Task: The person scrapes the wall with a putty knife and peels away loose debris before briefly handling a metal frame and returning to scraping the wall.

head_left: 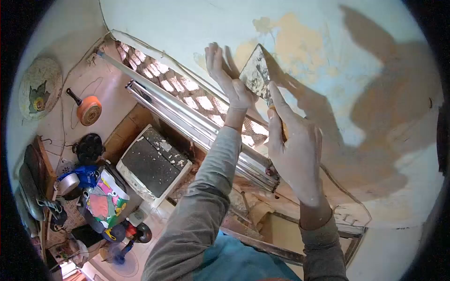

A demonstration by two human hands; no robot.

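Note:
My right hand (297, 152) is wrapped round the yellowish handle of a putty knife (257, 70), index finger stretched along toward the blade. The triangular blade is smeared with pale and dark residue, and its tip overlaps the pale painted surface (365, 84) in this view. Beside the blade, my left hand (229, 84) is open, fingers extended and palm turned toward the blade's edge. Patches of tan show on the painted surface around the blade tip (295, 40). Both hands look dusted with white powder.
Long metal bars (187, 122) run below the latticed opening (187, 96). A stove with a dark, flake-strewn top (154, 161) stands lower down. An orange pan (89, 110) and a round plate (41, 89) hang at left, above cluttered kitchenware and bags (105, 199).

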